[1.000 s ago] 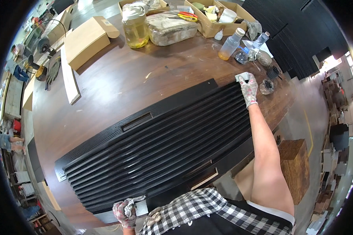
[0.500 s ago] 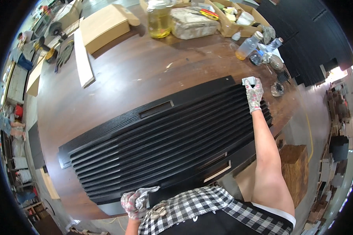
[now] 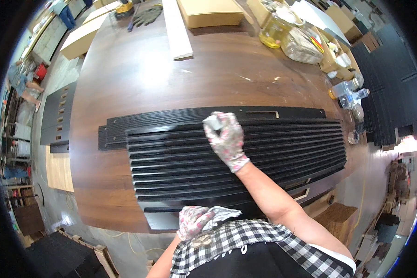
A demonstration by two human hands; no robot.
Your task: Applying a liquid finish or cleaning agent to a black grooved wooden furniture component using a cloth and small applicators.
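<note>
A black ribbed panel lies across the wooden table, its long slats running left to right. Flat black boards with a slot show along its far edge. My right hand, in a floral glove, is closed over the panel's far slats. It pinches a small whitish folded piece, whose material I cannot make out. Close to my body at the panel's near edge, my gloved left hand is closed on a crumpled grey-white rag.
A white strip and a cardboard box lie at the far side, near a dark glove. Bottles, a jar of yellow liquid and a wrapped block stand far right. A person is at far left.
My right hand has come from the panel's right end leftward to its middle far edge, still with the whitish piece. My view has swung left. The left hand keeps the rag by my body.
</note>
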